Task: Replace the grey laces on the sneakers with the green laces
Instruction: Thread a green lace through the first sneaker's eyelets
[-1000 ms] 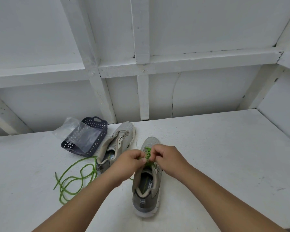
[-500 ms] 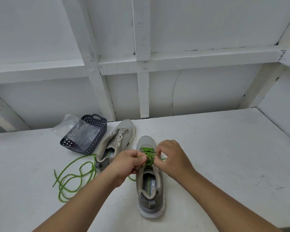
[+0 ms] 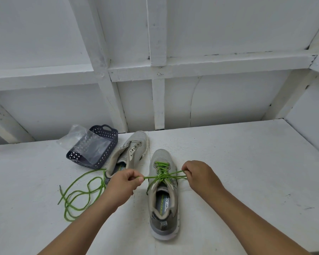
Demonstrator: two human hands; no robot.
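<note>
On the white painted table (image 3: 247, 162), the near grey mesh sneaker (image 3: 163, 192) carries a bright green lace (image 3: 161, 171) through its eyelets. The left hand (image 3: 122, 183) and right hand (image 3: 201, 173) each pinch a strand, pulled taut sideways from what looks like a knot. A second, unlaced grey sneaker (image 3: 133, 153) lies beside a loose green lace (image 3: 77, 196) and a dark perforated plastic basket (image 3: 99, 144).

Left hand (image 3: 123, 183) covers heel of unlaced sneaker (image 3: 131, 153) behind it. Both forearms cut off at bottom edge. Lace ends inside either fist hidden. Knot between hands too fine to tell. Basket (image 3: 98, 146) contents veiled under plastic bag (image 3: 85, 140).
</note>
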